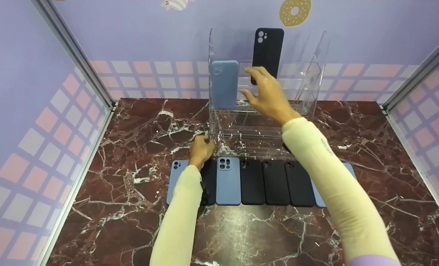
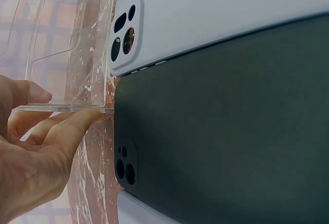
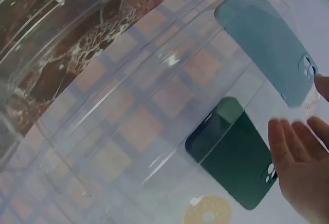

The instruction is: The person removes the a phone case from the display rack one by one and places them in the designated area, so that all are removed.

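Note:
A clear acrylic display rack point(image 1: 318, 77) stands at the back, holding a light blue phone case point(image 1: 225, 85) at its left and a black phone case point(image 1: 270, 48) further right and higher. My left hand point(image 1: 201, 149) pinches the rack's left side panel point(image 2: 64, 108) near its front, thumb on one face and fingers on the other. In front of the rack my right hand point(image 1: 267, 98) is raised, fingers spread apart and holding nothing. It is close to the black case, overlapping its lower part in the head view; the right wrist view shows the blue case point(image 3: 264, 44) near the thumb.
In front of the rack lies a row of several phone cases, among them a light blue one point(image 1: 228, 188) and a black one point(image 1: 252, 184). They rest on a dark red marbled tabletop point(image 1: 130, 221). Patterned walls point(image 1: 149, 37) enclose the back and both sides.

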### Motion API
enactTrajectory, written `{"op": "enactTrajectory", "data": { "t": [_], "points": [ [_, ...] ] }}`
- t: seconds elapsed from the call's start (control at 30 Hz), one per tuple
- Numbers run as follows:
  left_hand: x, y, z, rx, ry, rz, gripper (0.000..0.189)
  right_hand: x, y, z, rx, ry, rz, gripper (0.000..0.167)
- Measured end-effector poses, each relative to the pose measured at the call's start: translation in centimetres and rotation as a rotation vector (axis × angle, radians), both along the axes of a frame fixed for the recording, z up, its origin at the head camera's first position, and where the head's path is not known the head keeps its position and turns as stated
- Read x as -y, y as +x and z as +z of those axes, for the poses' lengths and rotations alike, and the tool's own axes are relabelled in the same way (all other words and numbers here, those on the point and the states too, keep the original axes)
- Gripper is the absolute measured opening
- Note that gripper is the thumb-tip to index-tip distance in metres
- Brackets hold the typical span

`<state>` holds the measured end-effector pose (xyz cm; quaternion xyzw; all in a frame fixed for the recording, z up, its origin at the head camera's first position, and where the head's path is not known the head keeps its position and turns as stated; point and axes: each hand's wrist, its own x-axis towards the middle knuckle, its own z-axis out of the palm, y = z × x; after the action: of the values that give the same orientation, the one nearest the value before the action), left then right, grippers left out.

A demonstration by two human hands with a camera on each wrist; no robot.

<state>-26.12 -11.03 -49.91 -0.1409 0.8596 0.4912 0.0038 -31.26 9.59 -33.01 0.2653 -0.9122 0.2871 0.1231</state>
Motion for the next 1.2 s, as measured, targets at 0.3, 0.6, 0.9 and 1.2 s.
{"op": "enactTrajectory", "data": {
  "t": [0.3,0.6,0.9,1.2],
  "points": [
    [-0.1,0.2,0.2,0.001,0.007,0.005,0.016,2.0,-1.5,-0.4,0.0,0.063,0.05,0.077],
    [-0.4,0.5,0.5,0.022,0.019,-0.004,0.018,2.6,-1.9,-0.4,-0.059,-0.004,0.065,0.059],
    [-0.3,0.6,0.4,0.021,-0.004,-0.002,0.016,2.9,-1.7,-0.5,-0.157,-0.231,0.035,0.033],
    [-0.4,0.6,0.5,0.033,0.005,-0.001,0.015,2.8,-1.3,-0.6,-0.2,-0.369,0.012,0.007]
  ]
}}
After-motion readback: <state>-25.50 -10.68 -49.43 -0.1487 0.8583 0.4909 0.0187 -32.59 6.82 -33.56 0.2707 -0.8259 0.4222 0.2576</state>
